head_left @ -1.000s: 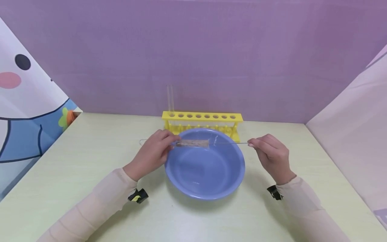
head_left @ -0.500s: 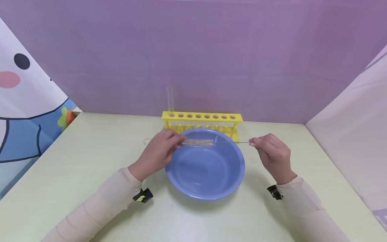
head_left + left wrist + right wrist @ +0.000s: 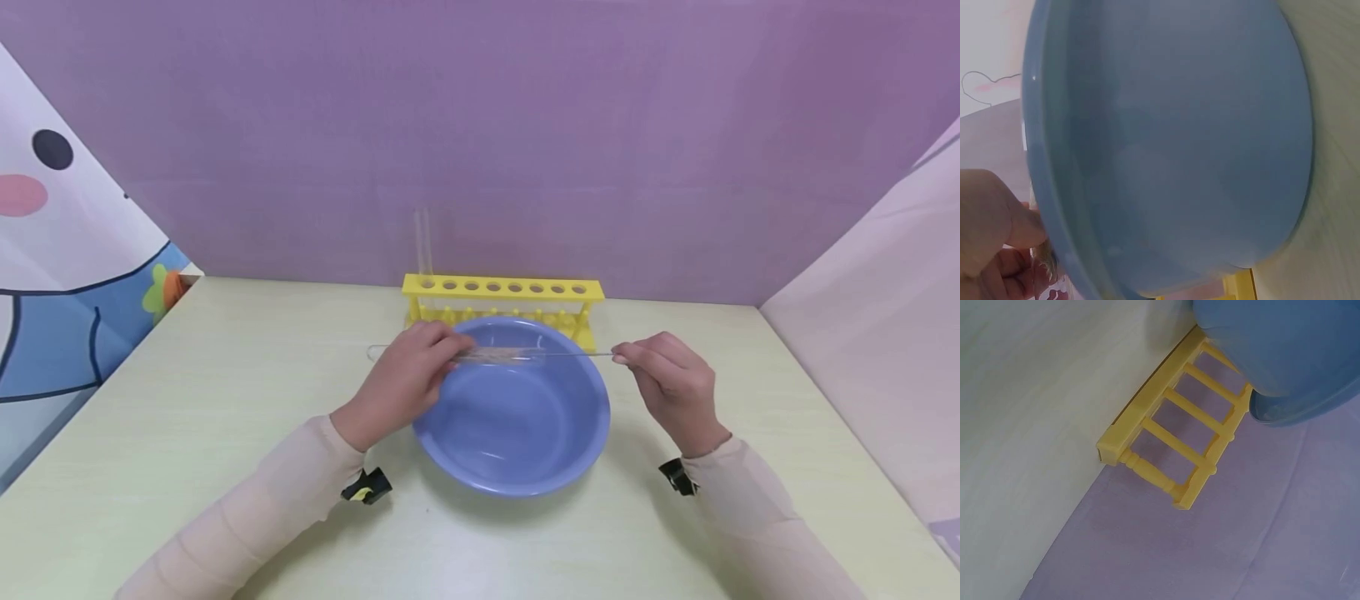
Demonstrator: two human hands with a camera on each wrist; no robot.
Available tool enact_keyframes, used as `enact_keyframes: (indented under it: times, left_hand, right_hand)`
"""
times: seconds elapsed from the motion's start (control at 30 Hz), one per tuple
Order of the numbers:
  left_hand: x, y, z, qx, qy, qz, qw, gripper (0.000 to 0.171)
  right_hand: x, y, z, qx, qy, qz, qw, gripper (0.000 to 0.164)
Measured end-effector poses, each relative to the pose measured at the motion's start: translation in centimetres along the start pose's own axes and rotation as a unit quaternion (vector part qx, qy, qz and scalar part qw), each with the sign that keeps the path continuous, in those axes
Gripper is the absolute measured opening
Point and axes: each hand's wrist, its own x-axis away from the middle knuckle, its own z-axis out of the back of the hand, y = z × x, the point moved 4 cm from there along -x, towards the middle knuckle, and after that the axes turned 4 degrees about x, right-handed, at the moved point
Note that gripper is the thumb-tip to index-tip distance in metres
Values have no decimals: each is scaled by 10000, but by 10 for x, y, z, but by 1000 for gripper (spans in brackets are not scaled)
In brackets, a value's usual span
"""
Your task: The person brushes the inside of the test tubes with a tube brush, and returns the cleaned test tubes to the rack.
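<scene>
Above the back part of a blue basin [image 3: 510,417], my left hand [image 3: 408,375] grips a clear glass test tube [image 3: 376,352] lying level. Its rounded end sticks out to the left of the hand. Inside the tube are the pale bristles of a test tube brush [image 3: 498,356], partly covered by the fingers. My right hand [image 3: 671,383] pinches the far end of the brush's thin wire handle, beyond the basin's right rim. In the left wrist view, the left hand [image 3: 985,231] shows beside the basin rim. The right wrist view does not show the right hand.
Directly behind the basin stands a yellow test tube rack [image 3: 502,287]. One clear test tube [image 3: 423,242] stands upright in its leftmost hole. A purple cloth [image 3: 480,142] hangs behind the pale table [image 3: 262,350], with printed cloth at the left.
My left hand has slid to the right with the test tube, so its mouth lies farther along the brush's wire. The right hand has stayed nearly still.
</scene>
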Motion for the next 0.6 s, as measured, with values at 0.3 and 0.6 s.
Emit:
enact_keyframes:
  times: [0.3,0.6]
  left_hand:
    - [-2,3,-2,-44,16,16,10000,30]
    - [-4,6,-3,-65,11,1,10000,29]
  right_hand:
    - [0,-2,-4,40,18,64,10000,27]
    - [1,-3,-9,-42,-69,98,9999,26]
